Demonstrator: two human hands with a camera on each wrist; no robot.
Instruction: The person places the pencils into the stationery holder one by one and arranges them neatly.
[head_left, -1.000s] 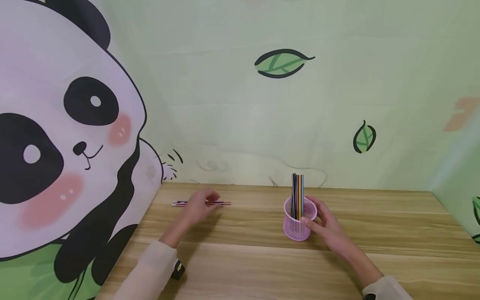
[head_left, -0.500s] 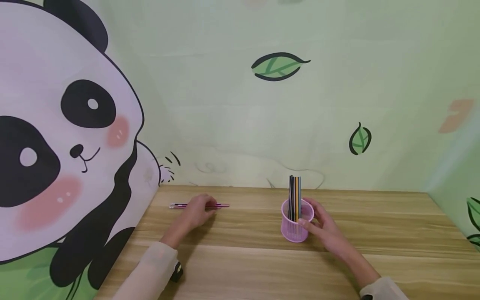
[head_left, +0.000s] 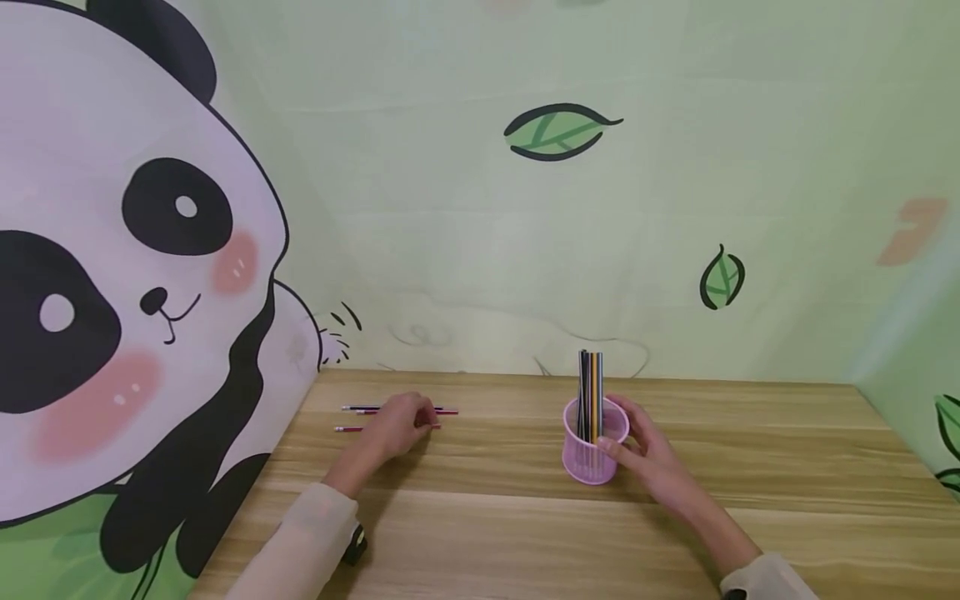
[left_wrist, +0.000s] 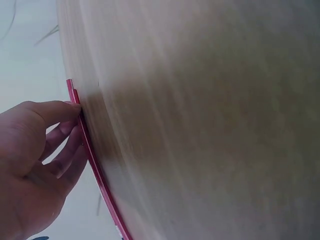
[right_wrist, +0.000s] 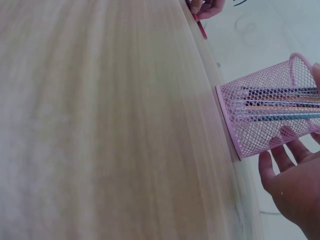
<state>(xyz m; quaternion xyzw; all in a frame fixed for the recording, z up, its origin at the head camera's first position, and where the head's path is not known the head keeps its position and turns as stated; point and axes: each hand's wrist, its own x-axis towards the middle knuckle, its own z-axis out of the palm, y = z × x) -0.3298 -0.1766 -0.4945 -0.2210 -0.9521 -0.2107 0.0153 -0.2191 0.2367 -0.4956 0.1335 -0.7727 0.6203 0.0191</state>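
Observation:
My left hand [head_left: 399,427] pinches a red pencil [head_left: 347,429] between thumb and fingertips, low over the table at left. In the left wrist view the thumb lies against the red shaft. Just behind it lie a dark pencil [head_left: 356,407] and another red pencil [head_left: 452,412], partly hidden by the hand. My right hand [head_left: 651,448] holds a pink mesh pen cup [head_left: 588,467] by its right side, thumb at the rim. The cup stands upright on the table. Several pencils [head_left: 590,387] in black, yellow and blue stand in it.
The wooden table [head_left: 510,533] runs back to a pale green printed wall cloth [head_left: 420,217]. A large panda print [head_left: 187,333] covers the left side.
My left hand has drawn one red pencil toward me, apart from the other two pencils. My right hand stays on the cup. The view shifted slightly at first.

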